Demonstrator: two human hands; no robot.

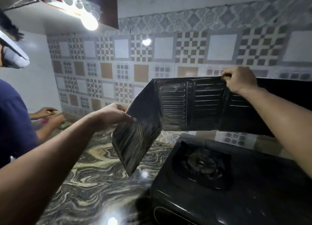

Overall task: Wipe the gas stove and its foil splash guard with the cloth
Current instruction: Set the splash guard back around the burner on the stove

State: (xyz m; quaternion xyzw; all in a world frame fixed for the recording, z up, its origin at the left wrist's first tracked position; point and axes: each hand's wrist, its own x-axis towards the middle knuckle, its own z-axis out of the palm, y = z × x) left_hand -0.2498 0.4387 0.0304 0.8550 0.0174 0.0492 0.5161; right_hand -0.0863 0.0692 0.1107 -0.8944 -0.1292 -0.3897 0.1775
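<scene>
The foil splash guard (189, 106), dark and ribbed with folding panels, hangs in the air above the black gas stove (236, 182). My left hand (113, 115) pinches the edge of its left panel, which folds down toward the counter. My right hand (239, 79) grips the top edge of the middle panel. The stove's left burner (200, 164) shows below the guard. I see no cloth in either hand.
A swirled marble counter (94, 182) lies left of the stove. A tiled wall (152, 56) stands behind. Another person in a blue shirt (13, 123) stands at the left, with their hands (50, 115) over the counter. A lit bulb (89, 22) hangs overhead.
</scene>
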